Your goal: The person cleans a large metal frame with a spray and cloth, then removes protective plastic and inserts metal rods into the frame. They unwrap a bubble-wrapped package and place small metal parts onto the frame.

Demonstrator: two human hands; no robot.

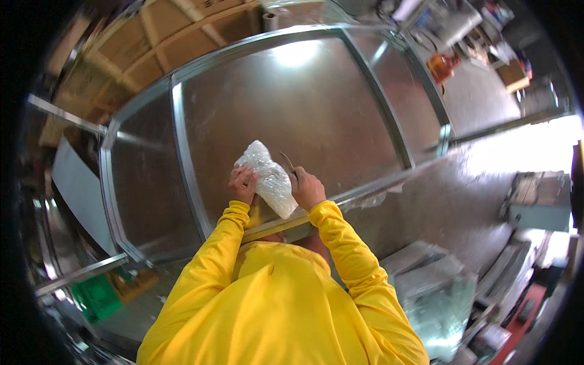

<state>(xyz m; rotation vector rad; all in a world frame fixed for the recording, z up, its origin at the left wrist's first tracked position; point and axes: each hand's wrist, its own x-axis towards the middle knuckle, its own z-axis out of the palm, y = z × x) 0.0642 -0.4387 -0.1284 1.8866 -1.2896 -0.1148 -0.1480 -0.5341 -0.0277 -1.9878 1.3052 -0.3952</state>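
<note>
A crumpled piece of clear bubble wrap (pixel 267 177) lies against a large sheet-metal panel (pixel 304 103) with raised metal frame strips. My left hand (pixel 243 184) grips the wrap's left edge. My right hand (pixel 306 187) is closed on a thin, dark, curved tool (pixel 287 160) that sticks up beside the wrap's right edge. Both arms wear bright yellow sleeves and come in from the lower middle.
Wooden boards (pixel 152 42) stand at the upper left. An orange machine (pixel 441 66) sits on the floor at the upper right. A grey box (pixel 538 198) is at right, plastic-wrapped bundles (pixel 435 292) at lower right, and a green object (pixel 97 297) at lower left.
</note>
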